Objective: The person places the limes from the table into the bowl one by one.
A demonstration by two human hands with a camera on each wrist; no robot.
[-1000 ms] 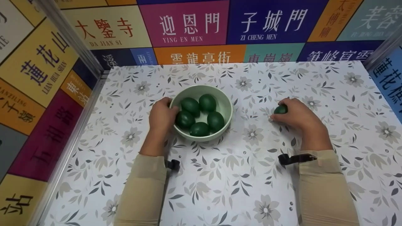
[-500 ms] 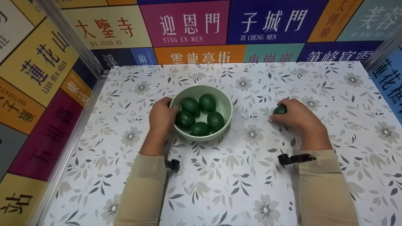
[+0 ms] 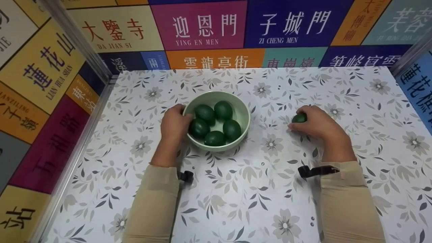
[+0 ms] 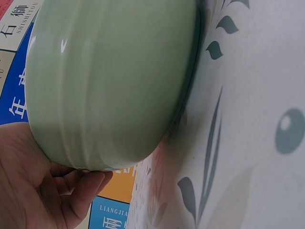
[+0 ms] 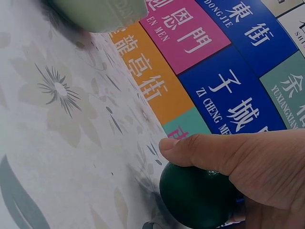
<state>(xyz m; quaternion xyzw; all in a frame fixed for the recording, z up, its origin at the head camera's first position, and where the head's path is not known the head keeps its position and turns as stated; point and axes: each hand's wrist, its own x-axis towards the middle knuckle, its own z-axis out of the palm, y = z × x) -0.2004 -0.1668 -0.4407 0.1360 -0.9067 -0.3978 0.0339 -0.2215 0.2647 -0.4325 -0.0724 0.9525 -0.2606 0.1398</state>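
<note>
A pale green bowl stands on the patterned tabletop, with several dark green eggs lying in it. My left hand grips the bowl's left side, thumb over the rim and fingers against the outside. In the left wrist view the glossy wall of the bowl fills much of the picture, with curled fingers beneath it. Off to the right of the bowl, my right hand pinches another dark green egg between thumb and fingers. The right wrist view shows the thumb across the top of this egg, low over the table.
A white tabletop printed with grey leaves and flowers spreads under both arms. Colourful panels with large characters wall off the back, and others line the left side. A black strap is round the right sleeve.
My right hand has shifted very slightly left with the egg in its grasp. The left hand and the bowl have stayed in place.
</note>
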